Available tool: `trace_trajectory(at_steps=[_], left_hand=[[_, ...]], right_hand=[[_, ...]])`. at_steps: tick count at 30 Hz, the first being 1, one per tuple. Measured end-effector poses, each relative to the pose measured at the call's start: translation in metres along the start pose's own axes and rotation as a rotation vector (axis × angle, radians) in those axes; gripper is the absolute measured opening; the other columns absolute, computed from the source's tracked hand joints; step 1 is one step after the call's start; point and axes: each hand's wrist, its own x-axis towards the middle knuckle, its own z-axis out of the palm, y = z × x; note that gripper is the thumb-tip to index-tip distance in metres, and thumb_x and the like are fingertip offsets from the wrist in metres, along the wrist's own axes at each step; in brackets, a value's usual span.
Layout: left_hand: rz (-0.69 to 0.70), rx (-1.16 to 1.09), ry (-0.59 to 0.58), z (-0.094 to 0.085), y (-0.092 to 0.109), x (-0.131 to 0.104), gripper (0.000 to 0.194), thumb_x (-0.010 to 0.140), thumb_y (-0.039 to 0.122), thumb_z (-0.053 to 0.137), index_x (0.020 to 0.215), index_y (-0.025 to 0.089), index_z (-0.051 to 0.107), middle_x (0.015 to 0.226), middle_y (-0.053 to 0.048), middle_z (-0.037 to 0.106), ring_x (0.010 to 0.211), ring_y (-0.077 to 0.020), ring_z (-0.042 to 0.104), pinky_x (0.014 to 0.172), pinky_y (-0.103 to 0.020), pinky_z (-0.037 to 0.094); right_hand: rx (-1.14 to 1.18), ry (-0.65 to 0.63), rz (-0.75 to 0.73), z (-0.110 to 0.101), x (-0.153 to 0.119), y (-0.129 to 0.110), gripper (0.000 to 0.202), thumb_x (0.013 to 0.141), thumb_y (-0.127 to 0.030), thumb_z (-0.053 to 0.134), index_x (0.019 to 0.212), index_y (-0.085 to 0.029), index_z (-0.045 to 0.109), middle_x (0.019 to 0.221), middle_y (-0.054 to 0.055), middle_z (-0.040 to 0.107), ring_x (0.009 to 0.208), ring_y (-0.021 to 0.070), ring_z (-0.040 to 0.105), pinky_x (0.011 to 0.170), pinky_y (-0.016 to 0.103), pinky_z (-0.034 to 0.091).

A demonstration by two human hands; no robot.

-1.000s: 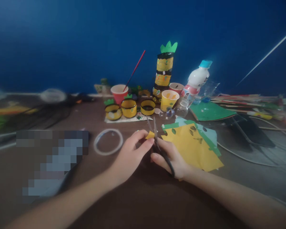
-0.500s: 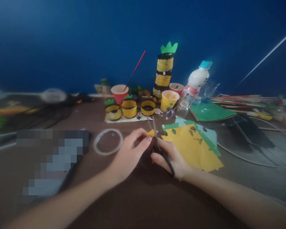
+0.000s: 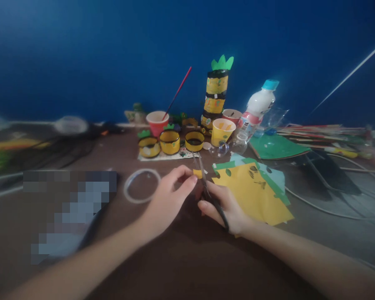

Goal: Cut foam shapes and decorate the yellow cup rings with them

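Note:
Between thumb and fingertips, my left hand pinches a small piece of yellow paper. My right hand grips black-handled scissors, whose blades point away from me and are slightly apart beside the yellow piece. Right of the scissors lies a yellow sheet with dark marks, on top of green paper and light blue paper. Beyond my hands are three short yellow rings with black rims, among them one ring just past the blade tips.
A roll of clear tape lies left of my hands. Behind stand a red cup with a brush, a yellow cup, a yellow-and-black tower and a bottle. Cables and a blurred-out object flank the workspace.
The small yellow piece has turned slightly in my left fingers and now lies flatter beside the blades. The blades look a little closer together. My right hand has hardly moved.

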Motion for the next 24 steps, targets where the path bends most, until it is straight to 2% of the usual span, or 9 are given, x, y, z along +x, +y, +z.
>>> trace_trajectory(at_steps=[9, 18, 24], left_hand=[[0.005, 0.029, 0.024, -0.0014, -0.0009, 0.0021, 0.017, 0.083, 0.028, 0.044, 0.074, 0.018, 0.054, 0.075, 0.002, 0.058, 0.075, -0.0128, 0.052, 0.071, -0.024, 0.037], [0.021, 0.090, 0.076, -0.0029, -0.0005, 0.0039, 0.016, 0.082, 0.025, 0.046, 0.070, 0.017, 0.053, 0.069, 0.003, 0.055, 0.067, -0.0111, 0.049, 0.064, -0.023, 0.036], [0.023, 0.048, 0.097, -0.0044, -0.0037, 0.0063, 0.014, 0.081, 0.026, 0.047, 0.071, 0.018, 0.053, 0.070, 0.003, 0.055, 0.069, -0.0109, 0.049, 0.065, -0.022, 0.036]], right_hand=[[-0.012, -0.012, 0.019, -0.0007, -0.0008, -0.0007, 0.031, 0.081, -0.047, 0.045, 0.074, -0.017, 0.045, 0.057, -0.002, 0.048, 0.052, 0.0094, 0.042, 0.049, 0.022, 0.034], [-0.036, -0.009, 0.014, -0.0001, -0.0010, 0.0005, 0.029, 0.081, -0.045, 0.046, 0.074, -0.016, 0.048, 0.057, -0.002, 0.048, 0.053, 0.0090, 0.042, 0.050, 0.021, 0.034], [-0.052, -0.018, 0.008, 0.0004, -0.0014, 0.0005, 0.027, 0.081, -0.042, 0.048, 0.072, -0.016, 0.048, 0.056, -0.003, 0.046, 0.051, 0.0084, 0.041, 0.049, 0.020, 0.033]])
